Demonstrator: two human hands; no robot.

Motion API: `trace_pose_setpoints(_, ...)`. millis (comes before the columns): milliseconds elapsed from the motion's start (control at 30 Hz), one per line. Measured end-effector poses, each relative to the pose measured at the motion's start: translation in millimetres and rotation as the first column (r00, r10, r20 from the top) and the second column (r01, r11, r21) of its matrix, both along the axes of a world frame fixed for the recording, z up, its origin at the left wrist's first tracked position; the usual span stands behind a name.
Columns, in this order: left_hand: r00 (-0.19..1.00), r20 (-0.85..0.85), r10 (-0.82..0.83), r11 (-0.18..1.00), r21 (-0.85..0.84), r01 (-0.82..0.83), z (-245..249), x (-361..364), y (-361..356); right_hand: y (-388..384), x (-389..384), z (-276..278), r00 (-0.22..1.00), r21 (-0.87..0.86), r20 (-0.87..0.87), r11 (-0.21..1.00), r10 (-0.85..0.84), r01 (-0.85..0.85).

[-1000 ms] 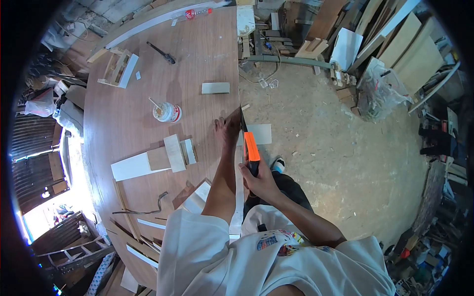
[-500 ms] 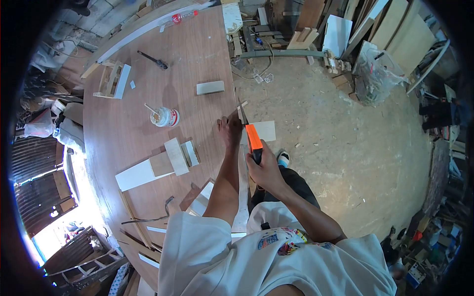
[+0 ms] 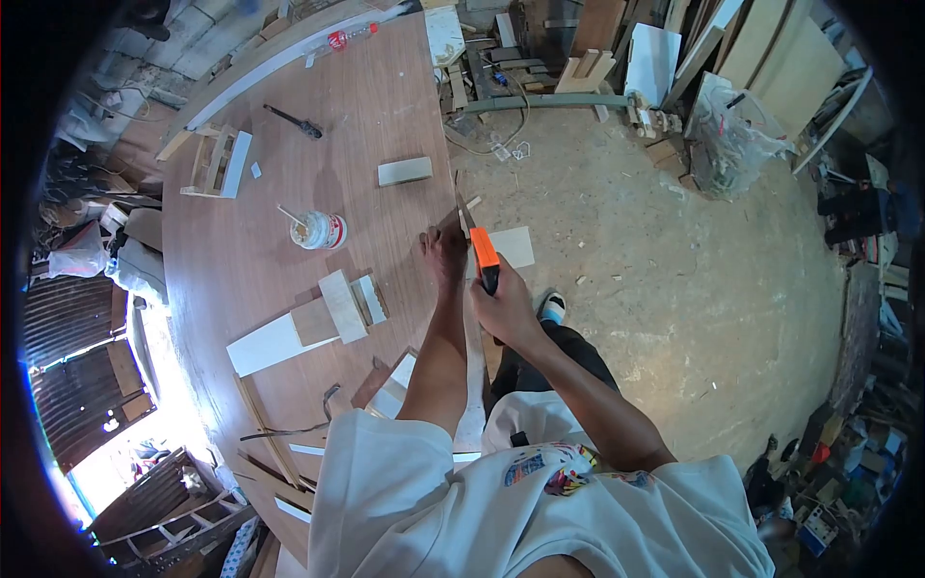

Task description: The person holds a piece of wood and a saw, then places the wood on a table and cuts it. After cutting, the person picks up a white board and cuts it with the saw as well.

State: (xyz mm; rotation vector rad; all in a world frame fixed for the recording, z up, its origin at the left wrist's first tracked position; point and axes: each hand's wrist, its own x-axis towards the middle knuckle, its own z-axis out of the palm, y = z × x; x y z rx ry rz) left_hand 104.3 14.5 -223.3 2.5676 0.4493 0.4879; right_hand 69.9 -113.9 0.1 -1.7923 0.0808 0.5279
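Observation:
In my right hand (image 3: 504, 303) is a handsaw (image 3: 485, 249) with an orange and black handle, its narrow blade pointing away from me along the table's right edge. Close beside the blade, my left hand (image 3: 445, 252) presses down with bent fingers on a thin piece of wood (image 3: 470, 205) whose pale end sticks out past the edge. Most of that piece is hidden under the hand and saw. Beyond my left hand lies a pale wooden block (image 3: 405, 171).
On the brown table (image 3: 376, 106) stand an open jar with a stick (image 3: 319, 230), a small wooden frame (image 3: 220, 164) and joined boards (image 3: 289, 337). A dark tool (image 3: 294, 121) and a bottle (image 3: 352, 36) lie farther off. A pale board (image 3: 512, 248) is low beside the table; a plastic bag (image 3: 732, 144) sits right.
The handsaw and my right hand have shifted slightly left and away from me along the table edge. My left hand stays on the wood; the camera view has moved a little.

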Motion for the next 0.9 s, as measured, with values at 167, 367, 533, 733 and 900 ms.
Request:
trace_pose_setpoints(167, 0.997, 0.064, -0.032, 0.998, 0.055, 0.029, 2, 3, -6, -2, -2, -18, 0.981, 0.009, 0.184, 0.998, -0.055, 0.055)
trace_pose_setpoints(367, 0.997, 0.064, 0.050, 0.998, 0.026, -0.052, -8, -1, -4, 1, 10, -23, 1.000, 0.065, -0.009, 0.998, -0.007, 0.007)
trace_pose_setpoints(533, 0.996, 0.067, 0.051, 0.999, -0.002, -0.051, -7, 2, -6, -3, -1, -33, 0.947, 0.011, 0.321, 1.000, -0.006, 0.003)
trace_pose_setpoints(733, 0.999, 0.016, 0.036, 0.997, 0.073, -0.037, -15, 1, -3, -2, 12, -37, 0.999, 0.134, -0.020, 0.990, -0.035, 0.037)
trace_pose_setpoints(900, 1.000, 0.004, 0.029, 0.999, 0.030, -0.029, -4, 3, -3, -4, 12, -25, 0.985, 0.021, 0.169, 1.000, -0.018, 0.015)
